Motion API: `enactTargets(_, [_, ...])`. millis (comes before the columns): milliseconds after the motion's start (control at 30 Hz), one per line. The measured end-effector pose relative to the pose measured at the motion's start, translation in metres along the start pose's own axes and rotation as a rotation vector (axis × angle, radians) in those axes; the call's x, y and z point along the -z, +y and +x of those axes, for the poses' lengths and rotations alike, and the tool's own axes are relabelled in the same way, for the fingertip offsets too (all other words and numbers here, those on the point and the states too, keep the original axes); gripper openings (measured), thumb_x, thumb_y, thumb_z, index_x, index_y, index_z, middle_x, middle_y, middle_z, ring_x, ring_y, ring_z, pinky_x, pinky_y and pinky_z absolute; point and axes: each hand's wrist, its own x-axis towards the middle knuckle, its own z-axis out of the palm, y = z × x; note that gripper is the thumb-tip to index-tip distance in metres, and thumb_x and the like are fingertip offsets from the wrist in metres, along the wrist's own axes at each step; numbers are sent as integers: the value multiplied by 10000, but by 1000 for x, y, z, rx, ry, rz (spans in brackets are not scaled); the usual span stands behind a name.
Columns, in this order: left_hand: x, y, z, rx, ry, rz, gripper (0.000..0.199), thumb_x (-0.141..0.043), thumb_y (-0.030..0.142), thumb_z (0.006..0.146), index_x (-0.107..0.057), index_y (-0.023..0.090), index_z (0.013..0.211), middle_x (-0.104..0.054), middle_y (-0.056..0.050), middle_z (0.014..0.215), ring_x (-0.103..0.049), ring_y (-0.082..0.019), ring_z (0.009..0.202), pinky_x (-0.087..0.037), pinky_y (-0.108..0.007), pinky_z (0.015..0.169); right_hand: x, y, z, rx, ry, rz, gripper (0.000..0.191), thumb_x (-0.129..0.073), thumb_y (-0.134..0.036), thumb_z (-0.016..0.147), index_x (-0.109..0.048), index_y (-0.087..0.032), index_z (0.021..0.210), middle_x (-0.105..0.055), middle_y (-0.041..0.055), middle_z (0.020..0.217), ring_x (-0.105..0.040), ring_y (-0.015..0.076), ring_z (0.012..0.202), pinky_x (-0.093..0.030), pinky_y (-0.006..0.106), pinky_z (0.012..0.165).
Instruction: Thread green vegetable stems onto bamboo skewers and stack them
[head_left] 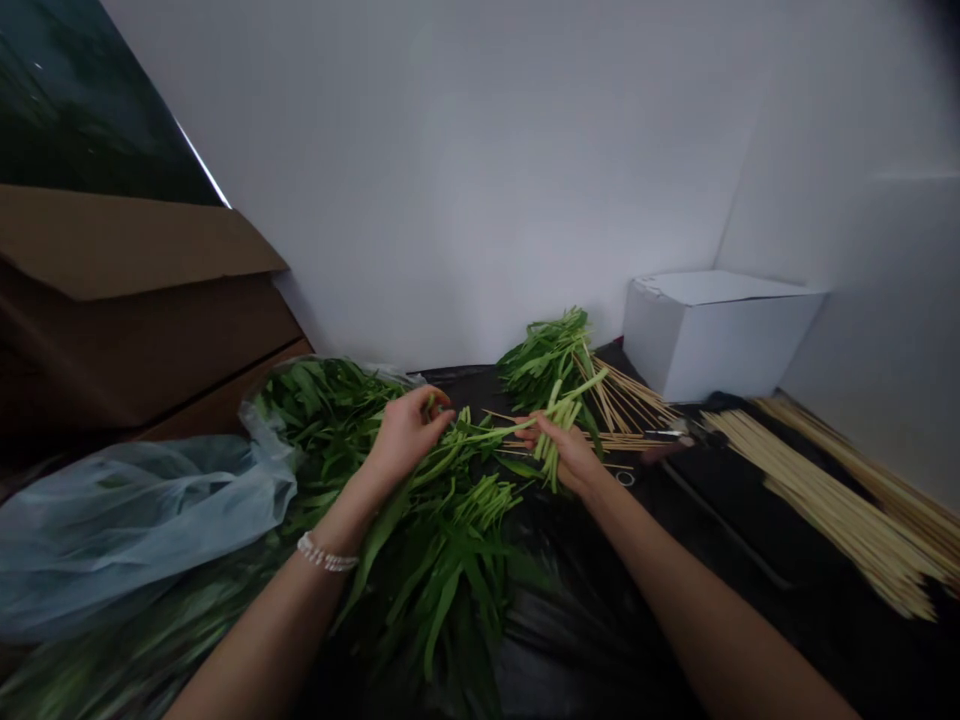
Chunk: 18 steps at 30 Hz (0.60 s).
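- Head view, hands: the right hand (pixel 562 450) is closed around a small bunch of pale green, smooth, tubular cut stems (pixel 559 425), pinched between thumb and fingers, their ends fanning out above and below the grip. The left hand (pixel 405 430), with a white beaded bracelet (pixel 326 557) at its wrist, is half curled, thumb drawn toward the fingertips; whether it pinches anything is too unclear to tell.
- Head view, greens: a loose heap of long, narrow-leaved greens (pixel 322 410) spills from a thin, crinkled, translucent plastic bag (pixel 135 520) on the left. In front, between the forearms, lies a cluster of leafy stems (pixel 450 580) with blunt cut ends. A further leafy bunch (pixel 544 360) lies near the wall, beside slender, straight, tan wooden-looking sticks (pixel 630 395).
- Head view, right side: a thick spread of pale, straight, thin rods (pixel 832 500) lies by a flat, matte black object (pixel 735 510). Behind them sits a smooth white box (pixel 720 330) with crisp edges.
- Head view, surroundings: glossy, wrinkled black sheeting (pixel 562 620) covers the surface, a brown cardboard box (pixel 142 330) with an open flap stands left, and a plain, pale wall (pixel 465 180) rises behind.
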Motion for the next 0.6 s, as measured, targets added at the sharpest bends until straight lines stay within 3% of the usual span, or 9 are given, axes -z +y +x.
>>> enactTargets(67, [-11, 1, 0, -102, -170, 104, 168, -573, 306, 849, -680, 182, 810, -646, -27, 774, -586, -157, 717, -428, -266, 704, -1, -1, 0, 1, 2, -4, 341, -847, -414, 657, -663, -189, 834, -764, 55, 914, -724, 161, 742, -560, 213, 578])
enactTargets(133, [-21, -2, -1, -151, -261, 191, 190, -564, 299, 868, -715, 192, 822, -666, -51, 838, -613, -175, 790, -442, -274, 757, -1, -1, 0, 7, 4, -6, 340, -843, -422, 663, -656, -190, 828, -763, 53, 914, -724, 160, 736, -563, 216, 582])
enactTargets(433, [-47, 2, -13, -121, -334, 362, 220, -552, 322, 898, -727, 239, 1003, -714, -56, 973, -663, -206, 872, -463, -268, 732, -6, 2, -3, -6, -39, -24, 324, -828, -422, 678, -670, -182, 828, -756, 71, 953, -727, 177, 758, -554, 224, 588])
enactTargets(600, [-48, 3, -17, -158, -323, 435, 253, -497, 313, 920, -727, 239, 994, -713, -63, 967, -655, -208, 904, -455, -264, 719, -5, 3, -3, 3, -11, -79, 315, -824, -403, 672, -679, -175, 833, -745, 45, 842, -665, 121, 605, -488, 192, 476])
